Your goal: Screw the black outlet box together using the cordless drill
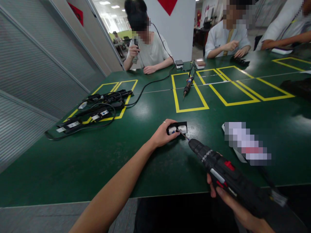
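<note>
My left hand (pixel 165 133) grips a small black part with white labels (pixel 184 127) on the green table (pixel 136 155), its fingers closed round the left end. In my right hand (pixel 220 191) is a black and red cordless drill (pixel 225 174), held by its grip and pointing forward and left. A thin bit (pixel 184 134) runs from its chuck to the labelled part and appears to touch it near my left thumb. The exact contact point is too small to make out.
A heap of black parts and cables (pixel 102 106) lies at the left. An electric screwdriver (pixel 188 85) rests inside a yellow taped rectangle ahead. A blurred white object (pixel 245 142) lies right of the drill. Co-workers sit across the table, one holding a tool (pixel 136 48).
</note>
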Demonstrator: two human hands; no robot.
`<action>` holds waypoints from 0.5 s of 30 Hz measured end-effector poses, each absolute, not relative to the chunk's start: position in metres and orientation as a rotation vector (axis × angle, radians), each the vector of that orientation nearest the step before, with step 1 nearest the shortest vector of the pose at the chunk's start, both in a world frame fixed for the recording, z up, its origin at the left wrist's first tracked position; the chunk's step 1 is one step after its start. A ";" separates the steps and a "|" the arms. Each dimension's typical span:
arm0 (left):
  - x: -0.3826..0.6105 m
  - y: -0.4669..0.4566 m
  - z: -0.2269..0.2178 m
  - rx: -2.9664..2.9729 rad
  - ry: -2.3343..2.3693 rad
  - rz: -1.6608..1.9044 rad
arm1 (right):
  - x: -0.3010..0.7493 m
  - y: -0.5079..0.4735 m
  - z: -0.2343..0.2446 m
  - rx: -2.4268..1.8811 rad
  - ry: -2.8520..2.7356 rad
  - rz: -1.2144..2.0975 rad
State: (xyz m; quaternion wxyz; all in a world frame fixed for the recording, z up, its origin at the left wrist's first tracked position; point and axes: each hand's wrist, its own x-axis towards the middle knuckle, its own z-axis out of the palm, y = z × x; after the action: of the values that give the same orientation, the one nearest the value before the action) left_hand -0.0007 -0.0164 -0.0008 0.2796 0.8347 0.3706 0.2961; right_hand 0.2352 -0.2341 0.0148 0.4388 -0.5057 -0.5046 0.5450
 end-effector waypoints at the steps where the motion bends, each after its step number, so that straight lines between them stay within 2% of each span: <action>1: -0.001 -0.017 0.000 2.235 0.995 0.790 | 0.235 -0.234 0.015 -1.256 -1.251 1.354; 15: -0.001 -0.017 0.002 2.234 1.002 0.785 | 0.238 -0.234 0.008 -1.230 -1.271 1.375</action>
State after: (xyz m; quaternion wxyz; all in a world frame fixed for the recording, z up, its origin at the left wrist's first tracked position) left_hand -0.0010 -0.0169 0.0015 0.2814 0.8337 0.3741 0.2928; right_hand 0.2378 -0.2339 0.0080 0.4355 -0.4943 -0.5107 0.5524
